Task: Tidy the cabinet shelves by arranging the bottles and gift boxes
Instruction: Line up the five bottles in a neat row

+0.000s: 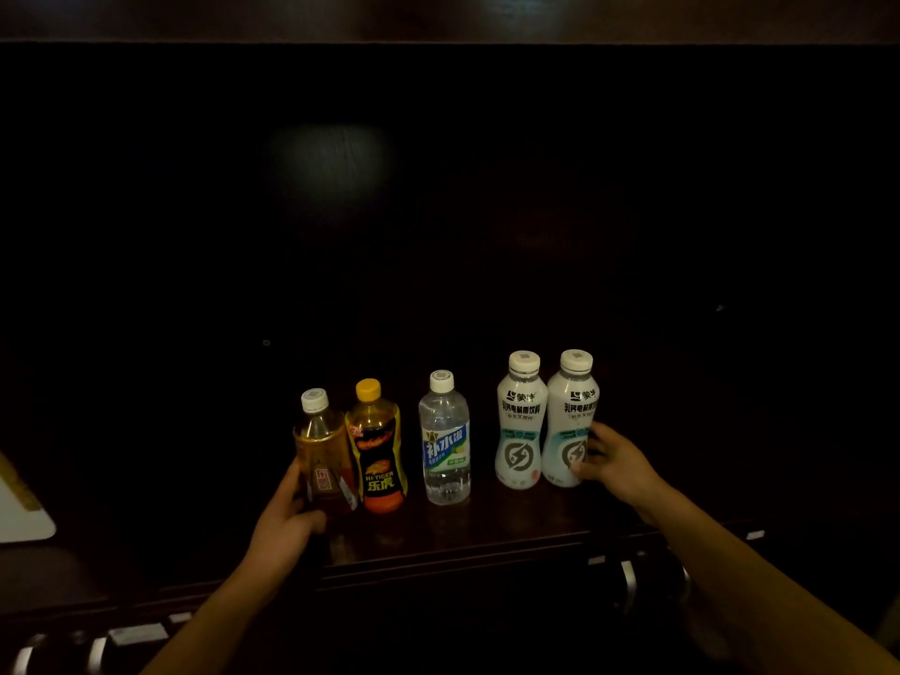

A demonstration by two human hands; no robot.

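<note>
A white flat object (24, 516), perhaps a board, lies at the left edge; metal handles (628, 579) gleam below.

- The scene is showing up very dim; most of the frame is sinking into near black.
- A soft patch of reflected glare (331, 163) is glowing on the dark back panel, upper centre.
- Light is reaching only the front, picking out the row of bottles (444, 438) and the shelf edge (453, 543).
- Corners are darkening further, and the shelf line is bowing slightly from wide-angle distortion.
- Fine detail is looking soft and grainy.
</note>
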